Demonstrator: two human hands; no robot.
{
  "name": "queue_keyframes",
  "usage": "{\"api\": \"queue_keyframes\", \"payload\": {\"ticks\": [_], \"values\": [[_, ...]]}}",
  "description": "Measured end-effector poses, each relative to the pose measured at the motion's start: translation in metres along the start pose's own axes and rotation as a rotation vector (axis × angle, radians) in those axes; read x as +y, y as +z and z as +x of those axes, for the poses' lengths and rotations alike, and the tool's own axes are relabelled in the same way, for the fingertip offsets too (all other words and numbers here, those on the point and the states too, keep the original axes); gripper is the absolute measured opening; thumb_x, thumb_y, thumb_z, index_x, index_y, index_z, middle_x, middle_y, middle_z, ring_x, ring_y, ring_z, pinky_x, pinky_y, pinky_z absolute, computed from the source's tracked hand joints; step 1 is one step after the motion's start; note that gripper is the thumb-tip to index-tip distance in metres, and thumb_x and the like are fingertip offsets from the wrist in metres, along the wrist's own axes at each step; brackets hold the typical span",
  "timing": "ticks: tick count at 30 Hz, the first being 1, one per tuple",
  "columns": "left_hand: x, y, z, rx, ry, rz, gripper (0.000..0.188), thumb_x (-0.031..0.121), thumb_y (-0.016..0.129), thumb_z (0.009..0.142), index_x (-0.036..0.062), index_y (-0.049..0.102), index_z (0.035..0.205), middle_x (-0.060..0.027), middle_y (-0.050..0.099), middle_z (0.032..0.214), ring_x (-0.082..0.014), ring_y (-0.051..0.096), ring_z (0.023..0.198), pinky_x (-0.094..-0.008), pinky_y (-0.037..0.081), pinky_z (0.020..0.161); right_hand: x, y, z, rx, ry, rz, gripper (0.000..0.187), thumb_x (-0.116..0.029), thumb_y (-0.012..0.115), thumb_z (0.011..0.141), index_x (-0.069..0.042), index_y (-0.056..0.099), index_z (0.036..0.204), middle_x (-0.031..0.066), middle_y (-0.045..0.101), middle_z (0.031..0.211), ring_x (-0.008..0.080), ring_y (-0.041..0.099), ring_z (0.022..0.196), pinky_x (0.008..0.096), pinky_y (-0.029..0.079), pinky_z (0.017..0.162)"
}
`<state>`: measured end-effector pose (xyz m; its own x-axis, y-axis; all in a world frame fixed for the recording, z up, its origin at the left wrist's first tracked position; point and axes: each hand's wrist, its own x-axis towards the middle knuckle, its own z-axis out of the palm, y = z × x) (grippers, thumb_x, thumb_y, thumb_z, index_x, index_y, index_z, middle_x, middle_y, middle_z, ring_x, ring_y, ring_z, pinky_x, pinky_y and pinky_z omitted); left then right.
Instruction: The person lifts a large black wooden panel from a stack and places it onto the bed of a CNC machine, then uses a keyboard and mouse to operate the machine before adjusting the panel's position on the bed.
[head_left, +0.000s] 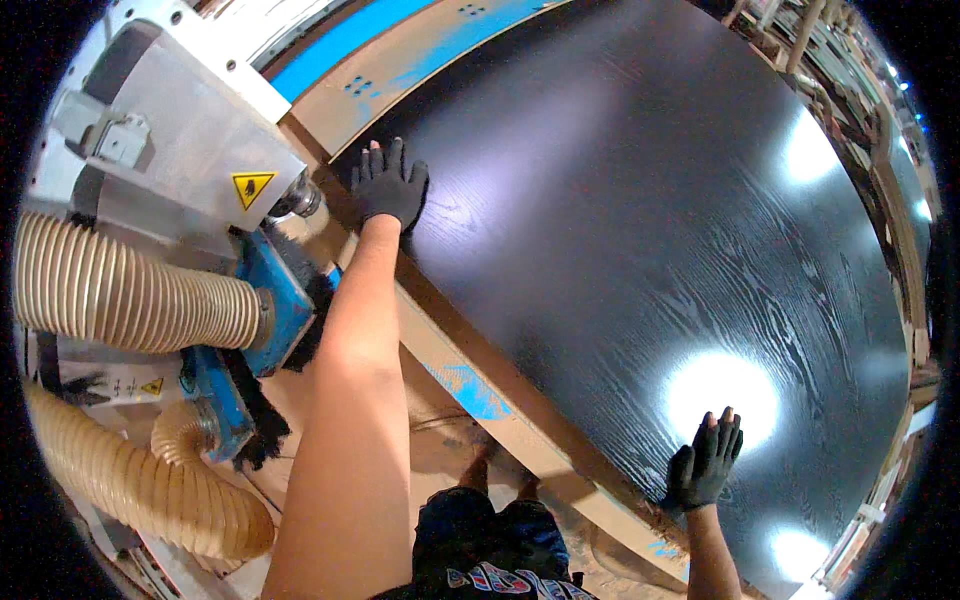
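Note:
A large black wood-grain panel [600, 220] lies flat in front of me on a dusty machine bed [530, 420] with blue patches. My left hand [392, 190], in a black glove with bare fingertips, rests open near the panel's far left corner, fingers pointing away. Close to the panel's near edge at the lower right, my right hand [706, 465] lies on the surface in a matching glove, its fingers stretched out. Neither hand grips anything. Bright light reflections shine on the panel beside the right hand and farther off.
Left of my arm stands a machine head with a grey metal housing [200, 130] and a spindle nose [298, 198] near my left hand. Ribbed hoses [140, 285] join blue dust shoes [278, 300] with black bristles. Stacked boards [890, 190] line the right side.

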<state>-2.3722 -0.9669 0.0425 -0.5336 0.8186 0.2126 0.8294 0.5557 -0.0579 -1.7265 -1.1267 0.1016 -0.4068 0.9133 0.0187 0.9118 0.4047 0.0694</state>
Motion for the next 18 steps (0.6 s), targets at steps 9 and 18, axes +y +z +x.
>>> {"api": "queue_keyframes", "payload": {"ticks": [9, 18], "values": [[0.021, -0.033, -0.035, -0.135, -0.144, 0.028, 0.067, 0.054, 0.026, 0.098, 0.0207, 0.023, 0.156, -0.0156, 0.017, 0.162, -0.0325, 0.016, 0.15, -0.0497, 0.01, 0.12, -0.01, -0.003, 0.009, 0.044, 0.042, 0.107, 0.062, -0.029, 0.047, 0.088, -0.005, 0.041, 0.145, 0.0288, 0.031, 0.152, 0.0465, 0.028, 0.141, 0.057, 0.017, 0.115], [0.165, -0.077, -0.218, -0.118, 0.395, -0.278, 0.071, 0.044, 0.04, 0.097, 0.01, 0.018, 0.155, -0.0213, 0.018, 0.16, -0.0419, 0.02, 0.146, -0.0591, 0.01, 0.117, 0.007, 0.006, -0.006, 0.091, 0.05, 0.023, 0.063, -0.029, 0.05, 0.09, -0.011, 0.036, 0.149, 0.0244, 0.029, 0.155, 0.0447, 0.027, 0.142, 0.0558, 0.018, 0.116]]}}
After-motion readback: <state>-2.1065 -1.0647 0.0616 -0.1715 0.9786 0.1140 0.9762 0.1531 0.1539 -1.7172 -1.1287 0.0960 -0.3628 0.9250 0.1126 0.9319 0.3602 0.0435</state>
